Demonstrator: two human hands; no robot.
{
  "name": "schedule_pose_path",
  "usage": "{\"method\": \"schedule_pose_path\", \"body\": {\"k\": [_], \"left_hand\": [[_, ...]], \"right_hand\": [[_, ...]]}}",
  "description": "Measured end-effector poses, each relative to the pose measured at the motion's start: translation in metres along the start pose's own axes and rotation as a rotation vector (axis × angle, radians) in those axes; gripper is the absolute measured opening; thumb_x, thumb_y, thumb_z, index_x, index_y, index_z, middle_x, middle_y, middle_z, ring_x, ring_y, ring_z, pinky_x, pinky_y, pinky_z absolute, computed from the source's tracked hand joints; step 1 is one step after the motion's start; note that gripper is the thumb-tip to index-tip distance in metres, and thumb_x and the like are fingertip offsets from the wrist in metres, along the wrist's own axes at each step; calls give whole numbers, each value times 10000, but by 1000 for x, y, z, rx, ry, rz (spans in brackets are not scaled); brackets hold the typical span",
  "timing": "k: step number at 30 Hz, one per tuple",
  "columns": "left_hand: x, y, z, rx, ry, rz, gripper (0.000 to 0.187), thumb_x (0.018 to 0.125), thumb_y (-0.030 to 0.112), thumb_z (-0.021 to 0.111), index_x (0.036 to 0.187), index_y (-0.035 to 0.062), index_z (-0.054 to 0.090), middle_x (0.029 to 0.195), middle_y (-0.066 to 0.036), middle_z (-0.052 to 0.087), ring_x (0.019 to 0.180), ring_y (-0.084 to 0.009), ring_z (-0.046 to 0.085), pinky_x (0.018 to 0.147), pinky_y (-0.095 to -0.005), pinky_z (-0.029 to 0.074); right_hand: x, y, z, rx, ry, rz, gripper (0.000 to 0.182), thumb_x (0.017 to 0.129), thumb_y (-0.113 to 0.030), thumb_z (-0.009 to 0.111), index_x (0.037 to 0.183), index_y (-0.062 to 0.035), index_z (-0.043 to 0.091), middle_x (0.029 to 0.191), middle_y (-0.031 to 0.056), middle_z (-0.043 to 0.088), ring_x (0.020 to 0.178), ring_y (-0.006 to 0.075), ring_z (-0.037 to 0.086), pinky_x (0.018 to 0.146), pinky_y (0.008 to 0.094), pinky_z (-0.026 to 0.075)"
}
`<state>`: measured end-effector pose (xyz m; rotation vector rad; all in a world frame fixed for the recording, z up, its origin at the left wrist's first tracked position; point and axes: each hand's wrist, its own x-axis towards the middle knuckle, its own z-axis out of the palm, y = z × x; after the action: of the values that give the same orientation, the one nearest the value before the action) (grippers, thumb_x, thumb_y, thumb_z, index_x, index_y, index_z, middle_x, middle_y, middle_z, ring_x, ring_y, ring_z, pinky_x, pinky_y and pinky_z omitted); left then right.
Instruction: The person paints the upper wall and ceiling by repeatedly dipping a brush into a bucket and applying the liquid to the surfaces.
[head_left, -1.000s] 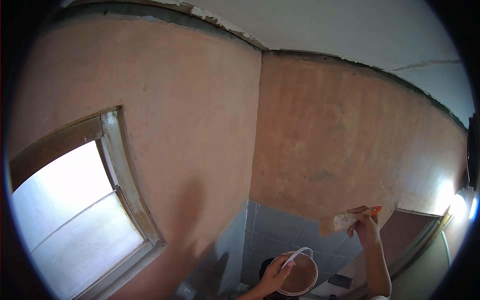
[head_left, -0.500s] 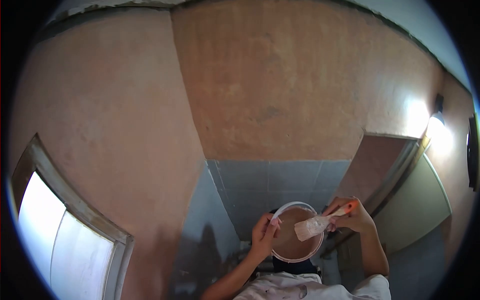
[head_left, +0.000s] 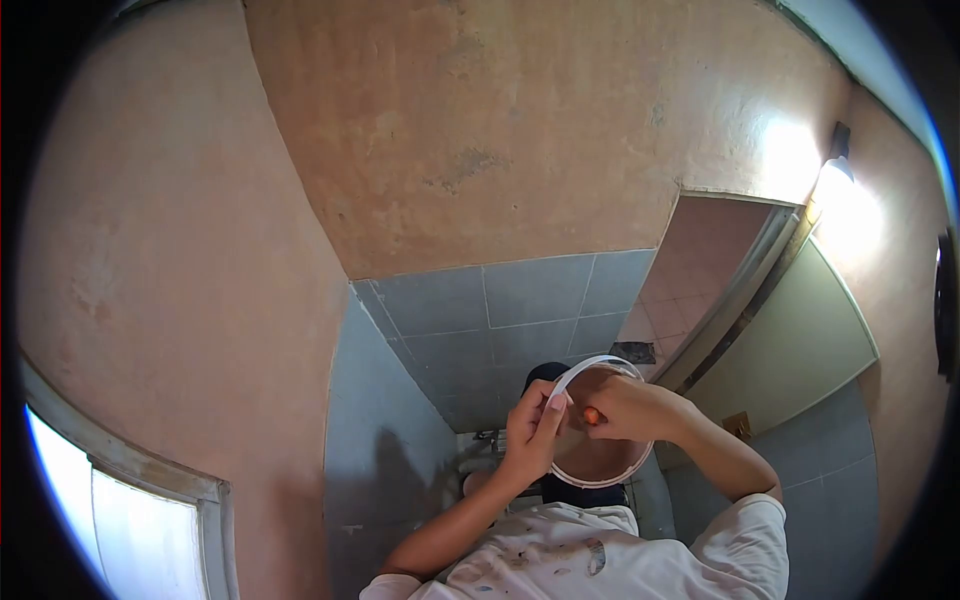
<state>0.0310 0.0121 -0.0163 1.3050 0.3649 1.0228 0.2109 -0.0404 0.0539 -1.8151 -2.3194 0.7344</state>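
I have two brownish-pink walls filling most of my view, the left-hand wall and the facing wall, meeting in a slanting corner. Grey tiles cover the lower part of the facing wall, their top edge running sideways until it meets the doorway. A pale door panel leans across the right side of my view, and the window sits low at the left. Below, I see the person's white shirt, marked with stains.

The bucket is just in front of the shirt, its round mouth facing me. Inside it looks brownish-pink; I can't tell how deep any contents stand. Its near rim shows as a pale ring, while the right hand covers much of the far right side. Around the bucket I see room towards the tiles and the doorway, both well apart from it.

That right hand is curled tightly over the bucket's mouth, gripping a tool by its orange handle; its working end is hidden. The left hand is at the left rim, thumb and fingers closed on the white bail, which arches over the mouth.
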Motion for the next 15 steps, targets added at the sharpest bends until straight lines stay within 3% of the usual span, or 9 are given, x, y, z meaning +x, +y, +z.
{"method": "schedule_pose_path", "body": {"k": [2, 4, 11, 13, 14, 15], "left_hand": [[0, 1, 2, -11, -1, -7, 231, 1046, 255, 476, 959, 50, 538, 723, 33, 474, 586, -38, 403, 534, -218, 322], [0, 1, 2, -15, 2, -1, 231, 1046, 254, 477, 958, 49, 538, 723, 33, 474, 588, -37, 403, 535, -217, 323], [-1, 2, 0, -18, 17, -3, 227, 1046, 245, 476, 956, 46, 538, 750, 32, 490, 589, -35, 400, 538, -210, 322], [0, 3, 0, -18, 33, 3, 227, 1046, 244, 475, 955, 46, 538, 737, 32, 486, 588, -36, 399, 539, -209, 321], [0, 3, 0, -23, 50, 11, 227, 1046, 244, 474, 954, 46, 538, 724, 31, 482, 587, -36, 399, 540, -208, 320], [0, 1, 0, -24, 48, 14, 227, 1046, 244, 474, 954, 46, 538, 724, 31, 482, 587, -36, 399, 540, -208, 320]], "right_hand": [[2, 5, 9, -44, 14, -32, 213, 816, -229, 631, 901, -34, 646, 892, 200, 655, 877, 348, 644, 786, 427, 499], [2, 4, 13, 20, 87, -40, 198, 769, -192, 634, 792, -3, 686, 736, 223, 652, 742, 390, 641, 721, 451, 508], [-11, -1, -7, 29, 0, 12, 193, 770, -197, 657, 829, -17, 698, 762, 217, 668, 744, 367, 659, 717, 424, 512], [-27, 0, -28, 275, 147, -51, 202, 819, -214, 715, 913, -35, 723, 755, 157, 680, 704, 273, 681, 679, 352, 516], [-33, 11, -32, 347, 219, -107, 230, 811, -177, 761, 952, 3, 733, 789, 142, 704, 702, 205, 697, 655, 294, 535], [-42, 18, -33, 344, 221, -106, 230, 811, -177, 761, 952, 3, 733, 789, 142, 704, 702, 205, 697, 655, 294, 535]]}}
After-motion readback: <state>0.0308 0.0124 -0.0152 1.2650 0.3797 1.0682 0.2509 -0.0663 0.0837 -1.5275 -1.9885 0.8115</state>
